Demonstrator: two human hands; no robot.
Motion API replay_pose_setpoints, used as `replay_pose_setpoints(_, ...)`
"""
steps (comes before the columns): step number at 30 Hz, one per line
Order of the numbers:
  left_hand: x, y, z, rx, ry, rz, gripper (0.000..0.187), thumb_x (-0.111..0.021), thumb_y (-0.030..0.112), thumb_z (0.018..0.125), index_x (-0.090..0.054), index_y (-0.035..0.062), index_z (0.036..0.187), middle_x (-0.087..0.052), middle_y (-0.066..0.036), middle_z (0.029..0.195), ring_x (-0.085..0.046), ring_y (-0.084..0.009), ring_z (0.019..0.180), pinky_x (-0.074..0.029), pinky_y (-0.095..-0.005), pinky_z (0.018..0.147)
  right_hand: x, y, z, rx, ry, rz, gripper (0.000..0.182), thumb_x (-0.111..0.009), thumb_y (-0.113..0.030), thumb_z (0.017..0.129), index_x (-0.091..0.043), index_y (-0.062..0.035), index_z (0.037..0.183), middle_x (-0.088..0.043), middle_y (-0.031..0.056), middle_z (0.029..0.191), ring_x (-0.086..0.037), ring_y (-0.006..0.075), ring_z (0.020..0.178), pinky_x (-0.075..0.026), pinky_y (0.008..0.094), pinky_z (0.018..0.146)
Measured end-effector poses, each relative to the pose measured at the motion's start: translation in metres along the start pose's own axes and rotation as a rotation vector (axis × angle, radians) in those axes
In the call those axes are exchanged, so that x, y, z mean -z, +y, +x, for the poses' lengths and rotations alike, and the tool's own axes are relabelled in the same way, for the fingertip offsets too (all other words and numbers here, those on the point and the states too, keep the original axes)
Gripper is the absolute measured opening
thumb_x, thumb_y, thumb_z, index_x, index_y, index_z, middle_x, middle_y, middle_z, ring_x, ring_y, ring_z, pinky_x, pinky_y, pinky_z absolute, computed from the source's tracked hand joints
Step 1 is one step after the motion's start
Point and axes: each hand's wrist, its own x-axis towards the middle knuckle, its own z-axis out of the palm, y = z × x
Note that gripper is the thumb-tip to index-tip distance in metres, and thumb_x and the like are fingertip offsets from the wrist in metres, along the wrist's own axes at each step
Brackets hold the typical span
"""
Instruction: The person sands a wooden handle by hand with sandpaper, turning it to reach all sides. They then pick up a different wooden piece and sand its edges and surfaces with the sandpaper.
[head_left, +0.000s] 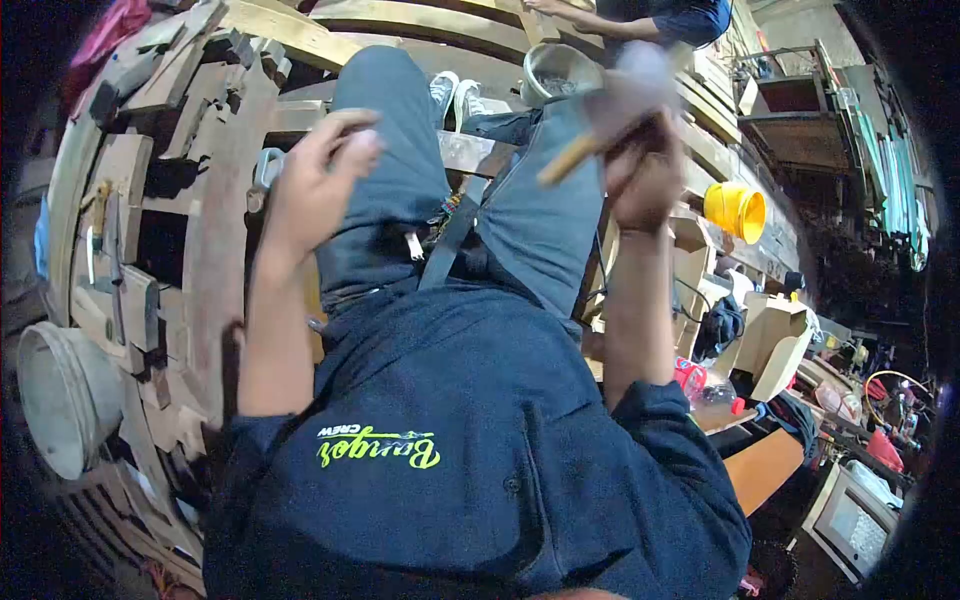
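Observation:
My left hand (318, 185) is raised over my left thigh (385, 140), fingers loosely curved and nothing visible in them. Over my right knee, my right hand (645, 175) is closed around a blurred tool with a wooden handle (570, 160). The tool's broad grey-brown part (622, 108) is smeared by motion, and I cannot tell its exact kind. Just beyond my right knee stands a pale bucket (560, 72) with some contents at the bottom.
Wooden pallets and planks (225, 220) surround me. A yellow bucket (735, 211) is at right, a whitish bucket (65, 400) at left. Another person's arm (585, 18) reaches in at the top. A clear bottle with a red cap (716, 393) lies near my right elbow.

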Motion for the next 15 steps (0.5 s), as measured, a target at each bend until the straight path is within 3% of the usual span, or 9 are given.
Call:
replay_pose_setpoints(3, -0.059, -0.014, 0.034, -0.152, -0.182, -0.207, 0.042, -0.056, 0.007, 0.083, -0.049, -0.0008, 0.123, -0.058, -0.014, 0.117, -0.053, -0.0178, 0.110, -0.040, -0.0301, 0.096, 0.000, 0.062, -0.002, -0.242, -0.141, -0.240, 0.035, -0.051, -0.031, 0.092, -0.056, -0.0028, 0.113, -0.062, 0.0052, 0.102, -0.057, 0.0156, 0.092, -0.042, 0.0285, 0.082)
replay_pose_setpoints(5, -0.074, 0.005, 0.025, 0.138, -0.194, 0.061, 0.049, -0.054, 0.003, 0.079, -0.046, 0.0005, 0.127, -0.054, -0.015, 0.122, -0.051, -0.0196, 0.113, -0.039, -0.0305, 0.097, -0.019, 0.080, -0.010, -0.316, -0.263, -0.242, 0.036, -0.052, -0.031, 0.092, -0.059, -0.0016, 0.111, -0.061, 0.0044, 0.105, -0.055, 0.0142, 0.092, -0.041, 0.0291, 0.084)
replay_pose_setpoints(6, -0.081, -0.033, 0.031, -0.126, -0.215, 0.021, 0.048, -0.054, 0.002, 0.079, -0.047, 0.0011, 0.126, -0.057, -0.013, 0.115, -0.053, -0.0207, 0.109, -0.042, -0.0300, 0.093, -0.024, 0.086, -0.014, -0.338, -0.245, -0.170, 0.036, -0.051, -0.031, 0.093, -0.058, -0.0011, 0.112, -0.060, 0.0048, 0.107, -0.055, 0.0145, 0.093, -0.040, 0.0291, 0.086)
replay_pose_setpoints(7, -0.078, -0.020, 0.028, 0.081, -0.208, -0.052, 0.044, -0.053, 0.001, 0.079, -0.048, 0.0021, 0.123, -0.058, -0.012, 0.111, -0.056, -0.0191, 0.101, -0.046, -0.0290, 0.083, -0.023, 0.093, -0.016, -0.361, -0.225, -0.097, 0.037, -0.051, -0.031, 0.093, -0.058, -0.0007, 0.113, -0.060, 0.0052, 0.109, -0.055, 0.0148, 0.095, -0.040, 0.0292, 0.087)
replay_pose_setpoints(8, -0.075, -0.029, 0.026, 0.158, -0.199, -0.214, 0.040, -0.053, 0.001, 0.081, -0.048, 0.0018, 0.121, -0.059, -0.012, 0.106, -0.058, -0.0172, 0.092, -0.047, -0.0275, 0.076, -0.001, 0.110, -0.014, -0.340, -0.193, -0.328, 0.036, -0.049, -0.029, 0.095, -0.054, -0.0006, 0.117, -0.059, 0.0060, 0.112, -0.054, 0.0151, 0.101, -0.038, 0.0287, 0.091)
replay_pose_setpoints(9, -0.068, -0.042, 0.025, 0.241, -0.190, -0.377, 0.037, -0.053, 0.001, 0.083, -0.048, 0.0015, 0.120, -0.061, -0.012, 0.102, -0.060, -0.0153, 0.083, -0.048, -0.0259, 0.069, -0.012, 0.107, -0.018, -0.392, -0.159, 0.001, 0.034, -0.049, -0.026, 0.095, -0.052, -0.0008, 0.118, -0.059, 0.0069, 0.112, -0.053, 0.0150, 0.105, -0.038, 0.0278, 0.092)
replay_pose_setpoints(11, -0.048, -0.044, 0.028, 0.423, -0.088, -0.423, 0.031, -0.052, 0.005, 0.088, -0.046, 0.0013, 0.118, -0.062, -0.010, 0.091, -0.059, -0.0113, 0.068, -0.048, -0.0230, 0.059, 0.019, 0.121, -0.013, -0.449, -0.123, 0.076, 0.031, -0.049, -0.023, 0.095, -0.051, -0.0015, 0.117, -0.059, 0.0067, 0.109, -0.053, 0.0150, 0.103, -0.039, 0.0290, 0.090)
replay_pose_setpoints(13, -0.038, -0.019, 0.035, 0.420, 0.076, -0.595, 0.026, -0.050, 0.013, 0.093, -0.049, 0.0013, 0.115, -0.060, -0.007, 0.075, -0.053, -0.0092, 0.052, -0.043, -0.0223, 0.047, 0.006, 0.126, -0.005, -0.403, 0.054, 0.064, 0.026, -0.049, -0.024, 0.095, -0.052, -0.0026, 0.110, -0.059, 0.0065, 0.103, -0.055, 0.0154, 0.094, -0.042, 0.0303, 0.084)
replay_pose_setpoints(15, -0.032, -0.031, 0.040, 0.351, -0.020, -0.551, 0.025, -0.050, 0.016, 0.094, -0.050, 0.0020, 0.115, -0.052, -0.002, 0.066, -0.045, -0.0067, 0.047, -0.038, -0.0204, 0.043, 0.027, 0.151, 0.000, -0.385, 0.264, -0.022, 0.019, -0.048, -0.024, 0.096, -0.051, -0.0057, 0.101, -0.058, 0.0044, 0.090, -0.057, 0.0157, 0.081, -0.045, 0.0317, 0.074)
